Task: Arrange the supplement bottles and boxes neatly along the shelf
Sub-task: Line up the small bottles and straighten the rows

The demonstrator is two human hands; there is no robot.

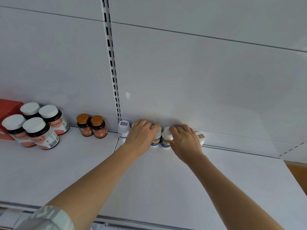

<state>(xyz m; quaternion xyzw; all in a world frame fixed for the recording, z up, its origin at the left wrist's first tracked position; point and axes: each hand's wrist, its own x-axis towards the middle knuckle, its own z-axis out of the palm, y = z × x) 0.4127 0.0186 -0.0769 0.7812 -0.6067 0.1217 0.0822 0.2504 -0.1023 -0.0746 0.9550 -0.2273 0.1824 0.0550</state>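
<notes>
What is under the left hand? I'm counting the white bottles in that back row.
The left hand rests on the cap of a white bottle with a blue label band. Another cap edge peeks out left of the knuckles; the rest is covered.

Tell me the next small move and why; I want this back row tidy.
Probably slide the two held bottles left. The left hand grips one white bottle, the right hand another, and both stand forward of the end bottle at the back wall.
</notes>
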